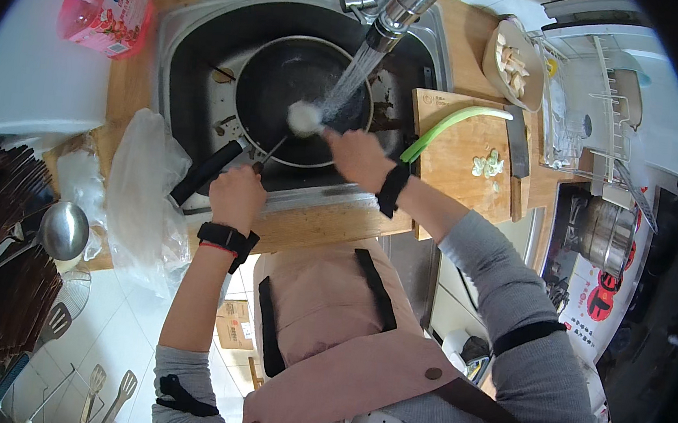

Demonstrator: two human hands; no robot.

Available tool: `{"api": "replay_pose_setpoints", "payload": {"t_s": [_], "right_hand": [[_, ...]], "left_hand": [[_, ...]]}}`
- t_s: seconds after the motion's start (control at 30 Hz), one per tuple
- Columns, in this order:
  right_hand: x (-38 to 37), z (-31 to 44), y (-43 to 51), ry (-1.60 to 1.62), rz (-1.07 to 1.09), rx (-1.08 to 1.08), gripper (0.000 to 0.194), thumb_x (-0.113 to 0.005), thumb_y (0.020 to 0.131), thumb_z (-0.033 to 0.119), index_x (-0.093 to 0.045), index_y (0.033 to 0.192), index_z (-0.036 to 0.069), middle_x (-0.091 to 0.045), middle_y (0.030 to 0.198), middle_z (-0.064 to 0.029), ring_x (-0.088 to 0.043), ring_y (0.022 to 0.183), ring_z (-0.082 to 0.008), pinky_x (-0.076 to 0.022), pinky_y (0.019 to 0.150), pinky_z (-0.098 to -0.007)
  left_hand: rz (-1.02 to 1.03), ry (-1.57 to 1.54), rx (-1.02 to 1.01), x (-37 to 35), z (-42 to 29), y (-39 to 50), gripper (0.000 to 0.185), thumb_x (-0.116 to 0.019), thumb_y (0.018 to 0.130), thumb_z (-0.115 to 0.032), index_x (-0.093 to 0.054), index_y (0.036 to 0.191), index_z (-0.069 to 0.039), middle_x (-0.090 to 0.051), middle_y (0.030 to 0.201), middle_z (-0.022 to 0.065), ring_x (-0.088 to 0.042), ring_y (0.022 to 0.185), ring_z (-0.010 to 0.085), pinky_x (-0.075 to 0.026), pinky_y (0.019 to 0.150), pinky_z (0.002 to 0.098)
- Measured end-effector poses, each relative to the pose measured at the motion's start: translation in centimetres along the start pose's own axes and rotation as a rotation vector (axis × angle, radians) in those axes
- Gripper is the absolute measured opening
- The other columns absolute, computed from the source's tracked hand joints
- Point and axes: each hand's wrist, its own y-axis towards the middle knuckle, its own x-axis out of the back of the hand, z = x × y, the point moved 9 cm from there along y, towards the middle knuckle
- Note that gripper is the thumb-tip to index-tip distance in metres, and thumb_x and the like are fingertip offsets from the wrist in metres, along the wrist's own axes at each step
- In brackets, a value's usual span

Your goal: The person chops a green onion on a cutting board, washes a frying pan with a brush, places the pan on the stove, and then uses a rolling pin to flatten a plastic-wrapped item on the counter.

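My left hand is closed at the front of the sink, around a thin utensil with a metal shaft pointing over the pan's near rim. What lies inside the fist is hidden. A black frying pan rests in the sink, its black handle jutting toward the front left, just beside my left hand. Over the pan, my right hand grips a round whitish scrubber, blurred at its edges. Water sprays from the faucet into the pan next to the scrubber.
Right of the sink, a cutting board bears a green onion, chopped pieces and a cleaver. Behind it is a bowl of cut pieces. A plastic bag and pink soap bottle stand left.
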Motion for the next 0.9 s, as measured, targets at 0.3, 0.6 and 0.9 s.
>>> {"api": "replay_pose_setpoints", "payload": {"t_s": [0.3, 0.6, 0.9], "right_hand": [[-1.3, 0.0, 0.1, -0.046, -0.070, -0.017, 0.042, -0.047, 0.091, 0.007, -0.050, 0.132, 0.003, -0.066, 0.070, -0.0128, -0.066, 0.062, -0.0284, -0.0535, 0.053, -0.0388], [-2.5, 3.3, 0.2, -0.259, 0.009, 0.030, 0.053, -0.052, 0.088, 0.009, -0.041, 0.138, -0.002, -0.067, 0.069, -0.0085, -0.067, 0.060, -0.0220, -0.0523, 0.051, -0.0321], [-1.2, 1.7, 0.4, -0.050, -0.084, -0.034, 0.045, -0.051, 0.090, 0.009, -0.046, 0.133, 0.001, -0.066, 0.067, -0.0099, -0.067, 0.060, -0.0248, -0.0529, 0.050, -0.0350]], "left_hand": [[0.031, 0.050, -0.017, -0.5, -0.3, 0.3, 0.023, -0.059, 0.086, -0.025, -0.069, 0.083, -0.004, -0.068, 0.080, 0.0173, -0.069, 0.077, 0.0342, -0.055, 0.069, 0.0433], [0.063, 0.045, -0.023, -0.9, -0.1, 0.4, 0.023, -0.059, 0.086, -0.025, -0.067, 0.085, -0.003, -0.068, 0.078, 0.0180, -0.069, 0.077, 0.0350, -0.055, 0.068, 0.0437], [0.007, 0.015, -0.048, -1.0, -0.4, 0.4, 0.022, -0.060, 0.085, -0.025, -0.066, 0.083, -0.004, -0.067, 0.076, 0.0168, -0.068, 0.074, 0.0353, -0.055, 0.066, 0.0437]]}}
